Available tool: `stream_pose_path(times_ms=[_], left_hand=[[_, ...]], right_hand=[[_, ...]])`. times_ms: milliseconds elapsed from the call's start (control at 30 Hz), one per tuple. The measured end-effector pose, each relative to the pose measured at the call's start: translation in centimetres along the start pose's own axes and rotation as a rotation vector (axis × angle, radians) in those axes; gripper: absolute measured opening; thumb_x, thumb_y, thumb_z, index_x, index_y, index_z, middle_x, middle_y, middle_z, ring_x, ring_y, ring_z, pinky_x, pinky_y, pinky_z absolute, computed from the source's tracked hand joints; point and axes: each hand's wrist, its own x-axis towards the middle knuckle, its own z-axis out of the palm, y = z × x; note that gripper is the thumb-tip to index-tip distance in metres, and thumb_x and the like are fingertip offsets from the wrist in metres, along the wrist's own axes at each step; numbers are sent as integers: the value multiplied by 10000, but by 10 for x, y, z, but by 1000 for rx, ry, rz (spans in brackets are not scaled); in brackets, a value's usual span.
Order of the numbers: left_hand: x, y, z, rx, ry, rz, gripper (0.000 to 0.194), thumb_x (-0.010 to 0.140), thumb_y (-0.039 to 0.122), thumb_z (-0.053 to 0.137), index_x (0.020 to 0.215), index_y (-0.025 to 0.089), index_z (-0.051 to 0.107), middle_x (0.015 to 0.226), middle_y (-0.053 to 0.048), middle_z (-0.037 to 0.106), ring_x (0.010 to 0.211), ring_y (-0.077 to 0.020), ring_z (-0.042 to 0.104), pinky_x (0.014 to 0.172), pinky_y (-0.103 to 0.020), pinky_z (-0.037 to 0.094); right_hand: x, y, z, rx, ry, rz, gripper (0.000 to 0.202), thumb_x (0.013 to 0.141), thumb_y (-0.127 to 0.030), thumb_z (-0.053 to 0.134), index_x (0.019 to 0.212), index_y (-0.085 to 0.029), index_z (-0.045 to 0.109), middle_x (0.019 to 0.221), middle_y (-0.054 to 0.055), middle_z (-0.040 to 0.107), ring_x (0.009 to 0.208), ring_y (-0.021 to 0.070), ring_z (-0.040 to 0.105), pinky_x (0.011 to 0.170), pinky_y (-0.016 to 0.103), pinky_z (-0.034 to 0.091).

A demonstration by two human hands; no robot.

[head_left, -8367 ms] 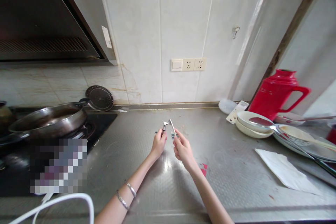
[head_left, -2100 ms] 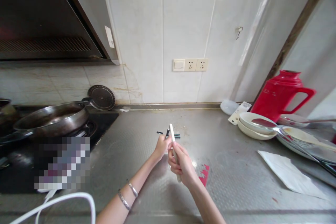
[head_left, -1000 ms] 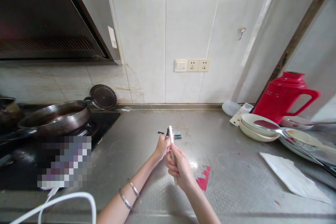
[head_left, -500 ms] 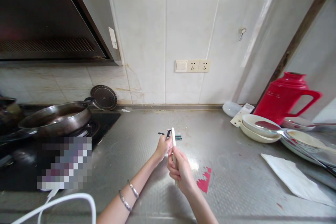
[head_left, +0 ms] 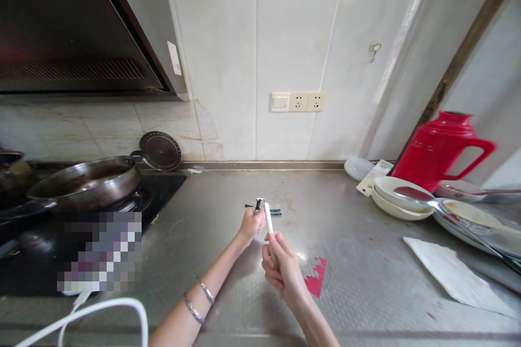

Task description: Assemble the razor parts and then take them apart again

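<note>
My left hand [head_left: 251, 224] is closed around a small black tool [head_left: 258, 205] with a silver T-shaped head, like a razor; its lower part is hidden in the fingers. Just to the right, my right hand [head_left: 281, 261] grips a long white pen-like stick [head_left: 268, 218], tip pointing up and away. The stick's lower end is hidden by the palm. Behind the hands, thin dark and teal strips [head_left: 275, 211] lie on the counter. A jagged-edged piece of red paper [head_left: 316, 280] is right of my right wrist.
A steel pan [head_left: 87, 181] sits on the black stove at left, near a white cable [head_left: 122, 302]. On the right of the metal counter [head_left: 350, 260] are stacked bowls [head_left: 401, 203], a red thermos jug [head_left: 437, 152] and a white napkin [head_left: 458, 276]. Wall sockets [head_left: 307, 102] are ahead.
My hands have drawn slightly apart. The white stick's tip has dropped a little, and the silver head of the black tool shows more clearly.
</note>
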Motion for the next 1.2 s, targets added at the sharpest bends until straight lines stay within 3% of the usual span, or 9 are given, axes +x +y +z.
stream_pose_path(times_ms=[133, 300, 433, 600, 767, 967, 1100, 1200], left_hand=[[9, 1, -17, 149, -58, 111, 517, 698, 571, 525, 442, 201, 270, 338, 87, 240, 306, -29, 212, 360, -212, 130], [16, 1, -31, 357, -123, 216, 545, 670, 589, 552, 412, 171, 317, 379, 66, 295, 388, -35, 239, 422, -218, 162], [14, 0, -28, 388, -167, 232, 544, 683, 580, 551, 411, 170, 317, 407, 60, 279, 421, -45, 220, 438, -225, 147], [12, -2, -25, 375, -100, 195, 518, 671, 568, 568, 411, 177, 349, 399, 58, 268, 423, -56, 217, 433, -228, 140], [13, -2, -24, 349, -90, 213, 538, 697, 568, 539, 388, 186, 320, 377, 55, 264, 399, -50, 206, 439, -236, 136], [10, -1, -16, 315, -101, 205, 572, 676, 641, 507, 388, 185, 318, 346, 57, 278, 367, -43, 216, 416, -233, 138], [10, 0, -16, 154, -131, 109, 590, 666, 653, 512, 390, 191, 272, 325, 70, 253, 329, -30, 214, 384, -219, 137], [9, 1, -14, 1, -86, -35, 572, 656, 623, 555, 433, 205, 233, 330, 96, 214, 302, -22, 184, 349, -205, 110]], right_hand=[[8, -37, -23, -386, 11, -248, 331, 766, -511, 541, 802, -182, 535, 560, -51, 468, 440, 57, 405, 439, 184, 338], [33, -94, -55, -942, 80, -305, 434, 764, -541, 500, 701, -138, 649, 483, -31, 430, 472, 82, 384, 469, 213, 283], [49, -110, -52, -1186, 0, -235, 502, 748, -575, 489, 614, -129, 675, 436, -21, 422, 453, 86, 384, 463, 217, 275], [58, -112, -42, -1247, -112, -193, 508, 723, -593, 510, 624, -130, 695, 414, -17, 439, 433, 82, 384, 446, 210, 278], [61, -119, -52, -1274, -99, -145, 531, 705, -610, 517, 625, -118, 699, 412, -20, 432, 405, 68, 335, 411, 210, 234], [64, -116, -48, -1251, -146, -201, 544, 714, -616, 503, 644, -113, 699, 425, -17, 458, 416, 69, 354, 425, 210, 251], [68, -114, -62, -1263, -94, -196, 555, 712, -623, 498, 612, -109, 682, 433, -13, 457, 431, 76, 366, 434, 211, 259], [71, -114, -72, -1276, -31, -233, 567, 717, -634, 476, 631, -114, 684, 447, -9, 461, 450, 87, 385, 452, 211, 272]])
